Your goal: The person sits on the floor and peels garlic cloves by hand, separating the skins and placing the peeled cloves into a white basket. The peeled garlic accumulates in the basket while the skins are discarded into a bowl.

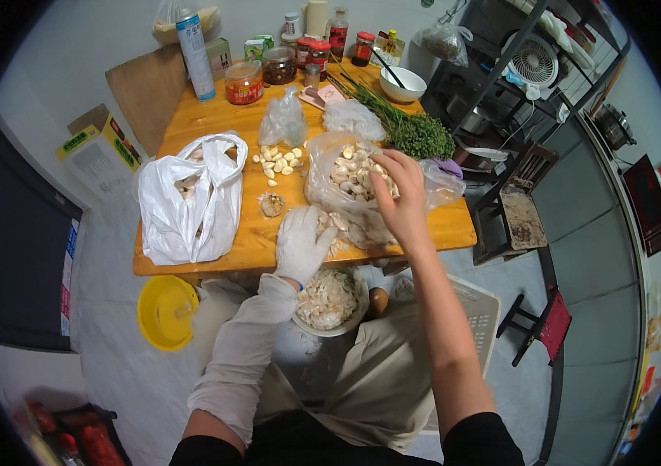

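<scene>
My bare right hand (401, 195) reaches over a clear plastic bag (320, 175) of unpeeled garlic cloves (354, 172), its fingers curved at the bag's right side; whether they grip a clove is hidden. My left hand (305, 239), in a white glove, rests near the table's front edge beside loose cloves and skins (335, 224). Whether it holds anything cannot be seen. Peeled cloves (275, 160) lie in a loose group left of the bag, with a garlic bulb (272, 204) in front of them. Below the table edge, a bowl (347, 333) is full of garlic skins (327, 297).
A white plastic bag (190, 215) stands on the wooden table (252, 244) at left. Jars (244, 83), a spray can (195, 58), green stalks (418, 133) and a white bowl (403, 85) are farther back. A yellow basin (158, 311) and a stool (552, 326) are lower down.
</scene>
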The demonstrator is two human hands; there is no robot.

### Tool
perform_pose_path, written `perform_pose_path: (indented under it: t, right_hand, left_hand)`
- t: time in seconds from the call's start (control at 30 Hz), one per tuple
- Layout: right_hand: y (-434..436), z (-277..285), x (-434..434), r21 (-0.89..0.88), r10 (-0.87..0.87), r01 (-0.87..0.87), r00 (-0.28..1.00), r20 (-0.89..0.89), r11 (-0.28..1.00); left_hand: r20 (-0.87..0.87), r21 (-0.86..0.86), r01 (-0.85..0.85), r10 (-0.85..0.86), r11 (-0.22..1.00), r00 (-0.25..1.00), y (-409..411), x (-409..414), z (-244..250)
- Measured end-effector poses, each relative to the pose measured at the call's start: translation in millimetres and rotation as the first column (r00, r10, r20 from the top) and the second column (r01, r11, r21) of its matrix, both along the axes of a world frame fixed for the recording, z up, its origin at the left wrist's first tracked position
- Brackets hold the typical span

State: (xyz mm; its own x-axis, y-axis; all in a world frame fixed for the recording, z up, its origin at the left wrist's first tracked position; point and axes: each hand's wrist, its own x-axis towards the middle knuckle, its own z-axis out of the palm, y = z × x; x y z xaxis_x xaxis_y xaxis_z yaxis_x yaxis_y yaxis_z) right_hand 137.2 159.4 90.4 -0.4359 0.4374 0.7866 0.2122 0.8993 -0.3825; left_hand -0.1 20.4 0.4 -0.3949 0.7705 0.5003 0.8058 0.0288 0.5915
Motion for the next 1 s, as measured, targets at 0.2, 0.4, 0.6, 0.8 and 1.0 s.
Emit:
perform_pose_path:
  t: [0.2,0.4,0.6,0.8,1.0]
  right_hand:
    - [-57,-31,37,-0.128,0.041,-0.052,0.995,-0.087,0.99]
    - [-90,-45,28,-0.21,0.203,-0.196,0.979,0.012,0.958]
    - [-93,-36,-25,-0.291,0.327,-0.305,0.945,0.03,0.907]
    - [-88,-55,-63,-0.333,0.419,-0.344,0.889,0.184,0.878]
    - [-76,-94,-85,-0.283,0.291,-0.229,0.936,0.2,0.931]
  left_hand:
    - [-0.083,0.057,0.186,-0.181,0.981,0.98,-28,45,-1]
    - [-0.187,0.109,0.233,-0.211,0.966,0.959,-56,39,25]
    - [-0.5,0.074,-0.038,0.07,0.997,0.863,-56,-68,102]
    - [-0.562,-0.445,-0.484,0.186,0.753,0.806,-111,-128,127]
    - [-0.533,-0.351,-0.452,0.222,0.82,0.816,-189,-116,71]
